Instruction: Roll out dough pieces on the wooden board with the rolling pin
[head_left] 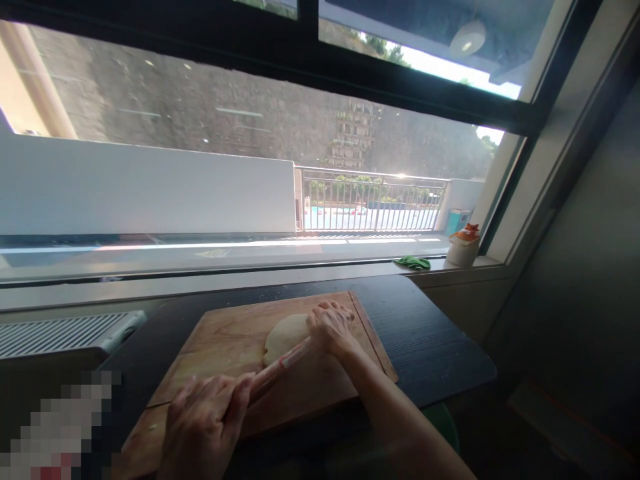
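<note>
A wooden rolling pin (273, 375) lies at a slant across the near edge of a flat, round sheet of dough (284, 335). My left hand (205, 413) is closed round its near left end. Its far right end is in the grip of my right hand (331, 327), which covers the right side of the dough. Beneath them is a wooden cutting board (225, 333) with a darker strip along its right side. A small colourful label shows on the middle of the pin.
The board rests on a dark table (425, 333) against a window sill (350, 267). A green cloth (413, 263) and a white container with an orange top (463, 247) stand on the sill. A slatted radiator (75, 333) is at the left. Something green (444, 423) shows below the table.
</note>
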Demonstrator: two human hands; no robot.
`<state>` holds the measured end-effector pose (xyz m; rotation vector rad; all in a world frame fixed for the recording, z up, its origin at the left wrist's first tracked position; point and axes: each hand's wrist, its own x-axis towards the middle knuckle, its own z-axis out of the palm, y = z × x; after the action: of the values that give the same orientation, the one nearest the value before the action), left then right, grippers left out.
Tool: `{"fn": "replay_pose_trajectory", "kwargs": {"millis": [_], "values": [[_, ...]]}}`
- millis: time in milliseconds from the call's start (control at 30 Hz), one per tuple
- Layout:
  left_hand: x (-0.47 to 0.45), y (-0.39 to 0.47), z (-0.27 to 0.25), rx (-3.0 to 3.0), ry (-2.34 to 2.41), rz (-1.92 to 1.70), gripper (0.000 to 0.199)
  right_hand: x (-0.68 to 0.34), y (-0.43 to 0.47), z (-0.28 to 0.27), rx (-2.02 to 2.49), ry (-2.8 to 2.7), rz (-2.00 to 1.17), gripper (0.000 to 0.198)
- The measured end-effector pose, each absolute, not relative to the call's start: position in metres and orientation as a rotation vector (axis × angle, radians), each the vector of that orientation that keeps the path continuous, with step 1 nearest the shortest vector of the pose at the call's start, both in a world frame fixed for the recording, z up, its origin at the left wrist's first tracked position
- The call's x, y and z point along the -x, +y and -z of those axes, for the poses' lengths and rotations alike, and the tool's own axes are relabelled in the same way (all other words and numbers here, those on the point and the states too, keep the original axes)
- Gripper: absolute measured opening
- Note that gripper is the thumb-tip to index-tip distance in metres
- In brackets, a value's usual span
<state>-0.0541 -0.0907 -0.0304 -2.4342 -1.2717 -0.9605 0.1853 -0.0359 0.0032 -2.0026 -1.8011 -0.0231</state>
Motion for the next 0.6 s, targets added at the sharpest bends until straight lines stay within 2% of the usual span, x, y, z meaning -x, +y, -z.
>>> {"fn": "replay_pose_trajectory", "kwargs": {"millis": [233,433,600], "values": [[0.044,-0.101,0.020,2.414,-1.324,0.779,0.039,-0.196,-0.089,0.005,1.944,-1.763,0.193,0.030],[-0.002,-0.050,-0.018,2.318,-1.587,0.568,0.036,-0.185,-0.058,-0.007,2.053,-1.729,0.080,0.033],[-0.028,-0.005,-0.026,2.274,-1.756,0.537,0.037,-0.181,-0.052,-0.007,2.021,-1.710,0.123,0.031]]}}
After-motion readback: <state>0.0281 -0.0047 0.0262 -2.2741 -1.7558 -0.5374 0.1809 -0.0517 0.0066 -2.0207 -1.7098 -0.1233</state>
